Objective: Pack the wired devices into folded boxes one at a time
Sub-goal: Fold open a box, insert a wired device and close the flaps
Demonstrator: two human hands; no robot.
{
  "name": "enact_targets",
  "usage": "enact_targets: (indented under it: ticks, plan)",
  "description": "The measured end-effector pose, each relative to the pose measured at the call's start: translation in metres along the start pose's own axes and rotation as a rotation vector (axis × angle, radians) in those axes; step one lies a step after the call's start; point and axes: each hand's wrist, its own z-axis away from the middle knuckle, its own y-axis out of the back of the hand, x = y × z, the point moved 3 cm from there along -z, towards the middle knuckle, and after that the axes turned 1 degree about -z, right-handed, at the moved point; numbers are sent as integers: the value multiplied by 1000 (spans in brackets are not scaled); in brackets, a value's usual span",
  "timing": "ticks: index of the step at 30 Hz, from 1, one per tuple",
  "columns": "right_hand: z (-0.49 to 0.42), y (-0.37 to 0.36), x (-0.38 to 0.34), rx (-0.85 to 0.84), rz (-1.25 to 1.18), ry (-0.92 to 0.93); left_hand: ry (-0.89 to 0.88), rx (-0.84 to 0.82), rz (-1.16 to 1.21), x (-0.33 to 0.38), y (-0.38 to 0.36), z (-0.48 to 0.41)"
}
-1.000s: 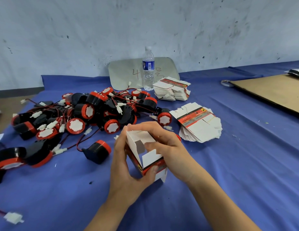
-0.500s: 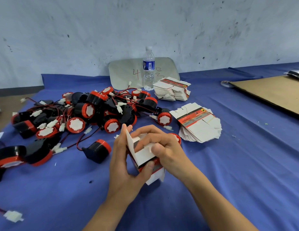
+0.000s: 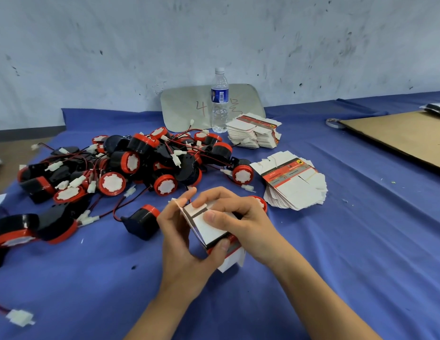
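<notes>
Box [image 3: 209, 229] gripped between left hand [image 3: 187, 244] and right hand [image 3: 241, 222].

A: What kind of place?
B: Small packing workshop, handwork. Counter [image 3: 361, 241] under blue cloth, bulk heap of red-black wired devices [image 3: 140, 163], near stack of flat box blanks [image 3: 295, 190], far stack [image 3: 253, 133] behind it.
A: Not a home?
B: Doubt it. Bare scuffed wall [image 3: 214, 40], cardboard sheet [image 3: 398, 136], tape roll [image 3: 334, 123], placard [image 3: 184, 106] marked "4" leaning on the wall.

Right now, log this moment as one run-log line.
step: flap folding | left hand: holds box | right hand: grips box, thumb on flap | device pile: on cloth
</notes>
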Motion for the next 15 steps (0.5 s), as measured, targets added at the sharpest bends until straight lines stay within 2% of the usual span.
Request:
enact_targets:
  ticks: [3,6,9,11,15]
  plan:
    - [0,1,3,13,-3,7,-13,-18,-25,-2,2,1]
    - [-1,3,1,6,130,32,2,-52,-78,-5,3,0]
    - [-2,6,1,34,193,16,-72,-80,-258,-2,2,-4]
    - [-2,8,3,69,169,7,-165,-90,-373,2,-1,-5]
    - [1,4,4,181,39,74,-276,-80,-406,7,-2,-4]
